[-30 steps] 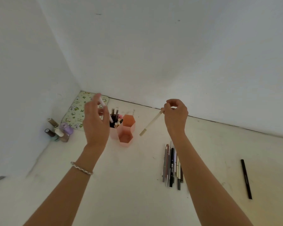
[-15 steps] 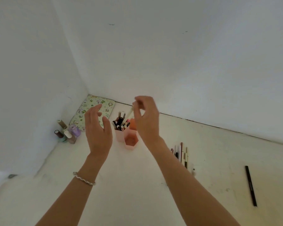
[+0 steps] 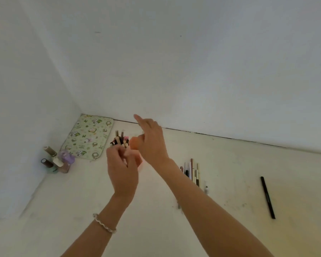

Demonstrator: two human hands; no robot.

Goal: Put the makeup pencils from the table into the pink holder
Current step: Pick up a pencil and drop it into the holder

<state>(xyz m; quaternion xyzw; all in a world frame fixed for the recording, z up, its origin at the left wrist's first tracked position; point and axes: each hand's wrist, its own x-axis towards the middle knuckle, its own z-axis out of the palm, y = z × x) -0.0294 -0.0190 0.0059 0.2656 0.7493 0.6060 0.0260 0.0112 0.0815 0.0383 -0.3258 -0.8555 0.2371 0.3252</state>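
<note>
The pink holder [image 3: 134,144] stands near the table's back left corner, mostly hidden behind both my hands. Several pencils [image 3: 119,139] stick up out of its left compartment. My left hand [image 3: 123,168] has its fingers curled around that bunch at the holder's rim, with the back of the hand towards me. Just right of the bunch, my right hand [image 3: 150,142] hovers over the holder with its fingers spread, index finger stretched out, and nothing in it. A row of loose makeup pencils [image 3: 192,169] lies to the right, partly under my right forearm. A black pencil [image 3: 267,197] lies alone further right.
A floral pouch [image 3: 89,136] lies flat in the corner behind the holder. Several nail polish bottles [image 3: 58,161] stand by the left wall. White walls close off the table at the back and left. A small pale cap or stub [image 3: 206,189] lies near the pencil row.
My right hand carried the pale pencil left to the holder and no longer holds it. My left hand went from open beside the holder to curled on the pencil bunch.
</note>
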